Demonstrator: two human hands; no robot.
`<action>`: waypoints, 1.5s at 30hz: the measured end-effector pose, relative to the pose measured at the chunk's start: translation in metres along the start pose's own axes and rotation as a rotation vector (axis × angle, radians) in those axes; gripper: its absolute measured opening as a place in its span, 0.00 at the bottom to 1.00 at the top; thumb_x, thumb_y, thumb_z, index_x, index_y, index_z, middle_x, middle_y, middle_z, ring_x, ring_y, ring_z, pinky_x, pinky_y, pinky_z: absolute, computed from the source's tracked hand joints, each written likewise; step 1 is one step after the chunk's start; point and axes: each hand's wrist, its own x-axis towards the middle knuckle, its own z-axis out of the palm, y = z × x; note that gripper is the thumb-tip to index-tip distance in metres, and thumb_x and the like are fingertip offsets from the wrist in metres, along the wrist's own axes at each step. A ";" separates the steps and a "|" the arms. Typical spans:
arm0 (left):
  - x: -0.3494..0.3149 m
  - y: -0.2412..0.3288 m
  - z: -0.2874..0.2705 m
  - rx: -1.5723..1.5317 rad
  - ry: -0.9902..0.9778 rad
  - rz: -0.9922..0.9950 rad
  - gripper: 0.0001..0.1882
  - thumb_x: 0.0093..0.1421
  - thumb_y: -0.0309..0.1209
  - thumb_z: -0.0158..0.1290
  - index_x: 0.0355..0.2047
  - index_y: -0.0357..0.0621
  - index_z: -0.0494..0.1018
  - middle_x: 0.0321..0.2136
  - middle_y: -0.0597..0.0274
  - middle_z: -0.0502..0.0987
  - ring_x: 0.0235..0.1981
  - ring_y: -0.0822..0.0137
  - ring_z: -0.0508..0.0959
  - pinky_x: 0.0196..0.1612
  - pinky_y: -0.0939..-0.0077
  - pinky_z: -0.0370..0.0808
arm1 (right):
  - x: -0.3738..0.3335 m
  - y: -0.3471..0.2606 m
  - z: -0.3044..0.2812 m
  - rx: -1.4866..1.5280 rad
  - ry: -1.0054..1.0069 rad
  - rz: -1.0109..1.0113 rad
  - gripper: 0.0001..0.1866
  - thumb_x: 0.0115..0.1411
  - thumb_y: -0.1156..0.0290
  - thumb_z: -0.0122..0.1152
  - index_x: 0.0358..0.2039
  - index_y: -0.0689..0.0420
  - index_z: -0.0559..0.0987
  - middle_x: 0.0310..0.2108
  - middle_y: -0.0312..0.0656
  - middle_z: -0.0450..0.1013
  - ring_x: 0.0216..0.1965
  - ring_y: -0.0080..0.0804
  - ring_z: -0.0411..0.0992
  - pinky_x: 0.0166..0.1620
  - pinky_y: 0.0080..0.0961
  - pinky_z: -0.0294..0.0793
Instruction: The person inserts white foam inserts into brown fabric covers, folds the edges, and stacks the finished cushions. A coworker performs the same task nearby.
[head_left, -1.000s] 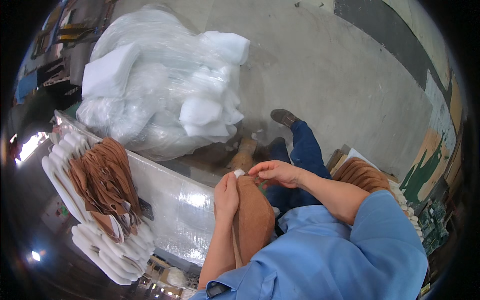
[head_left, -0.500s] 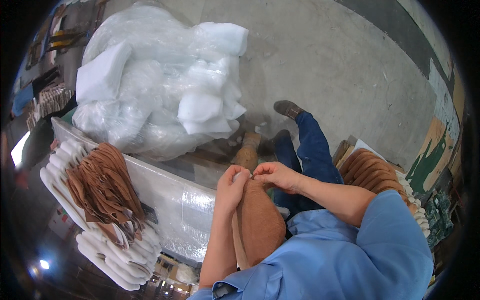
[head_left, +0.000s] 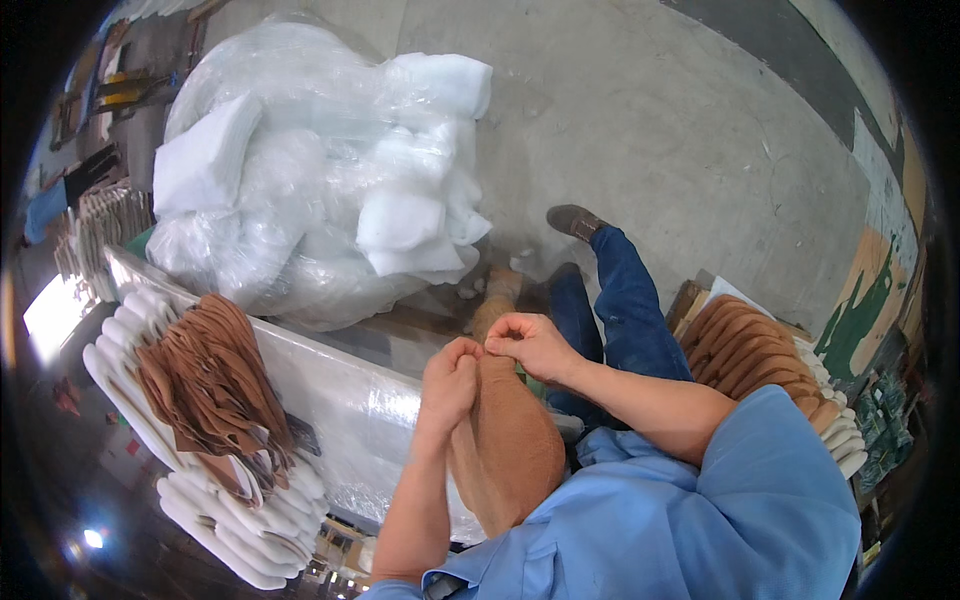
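Since the earlier frame, the bare right hand (head_left: 532,347) has shifted slightly left and the bare left hand (head_left: 452,380) a little down and left, both at the narrow top of a brown, teardrop-shaped, padded-looking fabric piece (head_left: 518,440). Beyond them spreads the grey concrete floor (head_left: 640,130), which bears a big heap of white foam sheets in crinkled clear plastic (head_left: 300,190). A long pale panel wrapped in glossy clear film (head_left: 350,415) runs beside the left forearm. Left of it, a loose bundle of brown fabric (head_left: 215,375) lies over rounded white pads (head_left: 235,525); a row of plump brown fabric pads (head_left: 735,350) sits to the right. The held piece stands in front of the blue cotton shirt (head_left: 620,520), broad end down, smooth and full, with a paler fold along its left side. The step in hand seems to be fine work at that tip, where both hands pinch, fingertips nearly together; the next move probably calls for a steady hold. What lies inside the pinch is hidden.
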 end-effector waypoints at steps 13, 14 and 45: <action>0.055 0.087 -0.015 0.765 -0.687 -0.149 0.26 0.67 0.53 0.59 0.32 0.38 0.80 0.26 0.65 0.75 0.29 0.71 0.71 0.32 0.70 0.69 | -0.054 -0.001 -0.029 0.374 -0.119 0.401 0.20 0.67 0.67 0.65 0.58 0.55 0.77 0.46 0.32 0.78 0.47 0.24 0.76 0.46 0.27 0.75; 0.059 0.089 -0.014 0.772 -0.732 -0.155 0.26 0.67 0.53 0.59 0.35 0.37 0.81 0.27 0.60 0.78 0.30 0.66 0.75 0.35 0.67 0.73 | -0.059 0.004 -0.029 0.361 -0.160 0.407 0.20 0.67 0.67 0.65 0.58 0.55 0.77 0.46 0.32 0.78 0.47 0.24 0.76 0.46 0.27 0.75; 0.015 0.011 0.025 -0.128 0.226 0.246 0.21 0.71 0.40 0.53 0.27 0.35 0.73 0.24 0.40 0.74 0.26 0.44 0.76 0.33 0.55 0.71 | 0.009 0.062 -0.021 0.164 0.006 0.275 0.15 0.73 0.57 0.56 0.47 0.53 0.84 0.40 0.38 0.82 0.42 0.30 0.80 0.46 0.33 0.78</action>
